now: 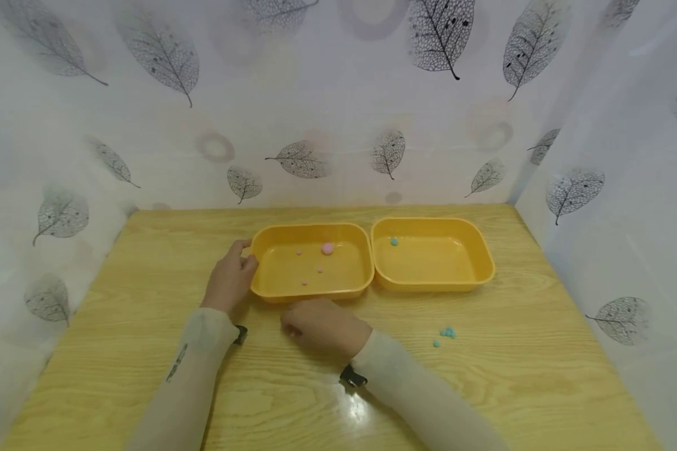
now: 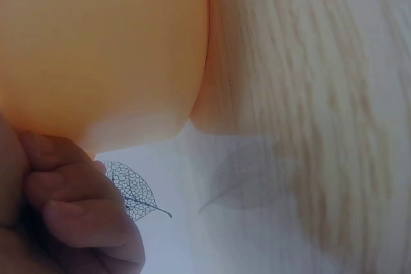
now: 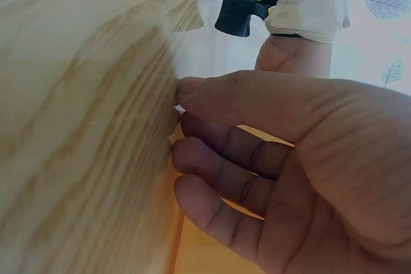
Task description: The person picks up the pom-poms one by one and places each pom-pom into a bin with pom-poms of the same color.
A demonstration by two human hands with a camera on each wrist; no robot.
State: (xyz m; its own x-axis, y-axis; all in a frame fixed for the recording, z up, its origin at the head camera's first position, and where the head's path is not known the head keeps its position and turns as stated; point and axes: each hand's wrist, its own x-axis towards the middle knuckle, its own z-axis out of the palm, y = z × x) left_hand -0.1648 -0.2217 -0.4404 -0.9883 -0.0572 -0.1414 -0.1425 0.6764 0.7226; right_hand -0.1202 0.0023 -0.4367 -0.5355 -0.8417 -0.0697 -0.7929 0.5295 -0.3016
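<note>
Crosswise, the left tray [image 1: 279, 266] lies just beyond the right hand [image 1: 324, 326]

Its long axis parallels the table [image 1: 541, 351]'s far edge. The left hand [image 1: 229, 279] grips its left end; the right hand's fingers curl by its front wall, whether pinching anything I cannot tell.

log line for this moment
left hand: on left tray; right hand: at table; pink bits: left tray; blue bits: one in right tray, others on table
</note>
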